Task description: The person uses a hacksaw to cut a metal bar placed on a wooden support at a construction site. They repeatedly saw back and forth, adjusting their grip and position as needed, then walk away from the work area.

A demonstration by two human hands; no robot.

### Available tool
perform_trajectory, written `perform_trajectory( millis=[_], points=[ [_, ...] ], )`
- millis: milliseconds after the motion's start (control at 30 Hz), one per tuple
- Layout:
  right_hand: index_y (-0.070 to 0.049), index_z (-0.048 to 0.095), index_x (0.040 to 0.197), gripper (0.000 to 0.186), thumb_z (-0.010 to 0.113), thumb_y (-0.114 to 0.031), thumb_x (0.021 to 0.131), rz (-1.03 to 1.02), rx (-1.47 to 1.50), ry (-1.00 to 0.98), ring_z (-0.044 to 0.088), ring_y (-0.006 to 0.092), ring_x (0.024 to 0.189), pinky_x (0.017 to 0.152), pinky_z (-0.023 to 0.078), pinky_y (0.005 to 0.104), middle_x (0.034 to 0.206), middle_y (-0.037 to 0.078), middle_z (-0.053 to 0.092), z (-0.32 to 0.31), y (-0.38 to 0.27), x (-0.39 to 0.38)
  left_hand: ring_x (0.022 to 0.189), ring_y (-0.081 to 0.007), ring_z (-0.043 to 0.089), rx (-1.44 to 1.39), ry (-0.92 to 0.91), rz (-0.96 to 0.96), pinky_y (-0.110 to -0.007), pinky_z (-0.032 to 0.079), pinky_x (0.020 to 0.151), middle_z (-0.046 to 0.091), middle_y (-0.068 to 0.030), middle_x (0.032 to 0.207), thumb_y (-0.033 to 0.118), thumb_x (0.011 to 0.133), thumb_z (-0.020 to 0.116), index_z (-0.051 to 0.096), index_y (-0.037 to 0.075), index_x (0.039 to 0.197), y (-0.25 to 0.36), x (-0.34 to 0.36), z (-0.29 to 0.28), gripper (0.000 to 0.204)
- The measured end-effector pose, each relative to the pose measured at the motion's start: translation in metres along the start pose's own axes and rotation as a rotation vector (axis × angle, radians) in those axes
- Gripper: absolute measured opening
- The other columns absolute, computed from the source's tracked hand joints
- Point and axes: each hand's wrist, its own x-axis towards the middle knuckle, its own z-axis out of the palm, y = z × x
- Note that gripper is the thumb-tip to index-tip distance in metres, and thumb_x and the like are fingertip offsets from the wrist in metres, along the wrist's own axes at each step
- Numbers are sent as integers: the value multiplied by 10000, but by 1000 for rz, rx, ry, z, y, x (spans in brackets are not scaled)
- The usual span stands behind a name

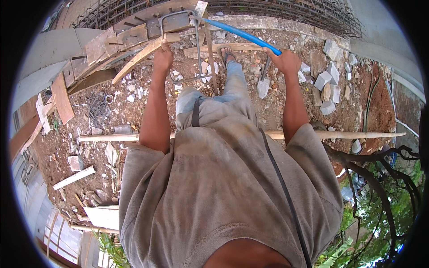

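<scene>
My left hand [163,58] is closed on the left side of a bent rectangular steel bar frame [198,53], just in front of a pale wooden slat [138,60]. My right hand [288,62] grips the lower end of a long blue tube-handled tool [241,35]. Its metal tip reaches the frame's upper right corner. Behind the frame lies a plank bench with upright steel pins [133,36]. Below my right hand, a tool with a dark shaft and pale, dusty head [263,88] rests on the rubble.
A rebar cage [290,15] lies along the back. Broken blocks [323,81] lie at right, tangled wire [99,109] and boards [62,98] at left. A long pole [366,134] crosses the dirt near my legs. Tree branches [380,169] rise at lower right.
</scene>
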Motion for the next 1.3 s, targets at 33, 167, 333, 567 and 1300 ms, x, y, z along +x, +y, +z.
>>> perform_trajectory(
  millis=[33,167,333,567,1300],
  points=[
    [-92,779,823,920,464,-950,718,-12,22,69,716,375,721,652,550,468,707,166,708,3,0,-1,481,-162,483,-48,-11,-8,-327,398,434,501,-40,602,657,1016,373,565,30,811,1,1,0,688],
    [-96,775,805,920,455,-954,721,10,16,105,712,360,696,633,547,467,678,156,696,9,-3,-10,467,-130,421,-183,-150,-124,-302,345,413,454,-2,595,646,1023,376,526,90,802,3,2,-2,616],
    [-51,771,837,1001,452,-985,675,35,74,76,727,388,807,703,557,483,777,203,724,6,-6,-19,550,-316,623,-94,-163,-104,-441,510,556,606,-206,635,628,1040,275,629,-92,813,8,-4,-7,834],
    [-67,758,799,979,424,-982,696,-13,8,52,715,383,746,677,543,496,721,186,703,-15,1,-9,466,-102,379,-352,-133,-21,-283,319,426,419,32,583,673,984,461,512,109,721,12,-18,-12,624],
    [-117,768,844,832,509,-902,753,-235,112,10,705,350,734,658,535,469,698,139,690,-58,20,-2,1037,-479,633,-96,-189,-302,-513,470,935,668,-347,1041,692,1009,232,680,-80,1107,0,-24,-10,899]
  ],
)
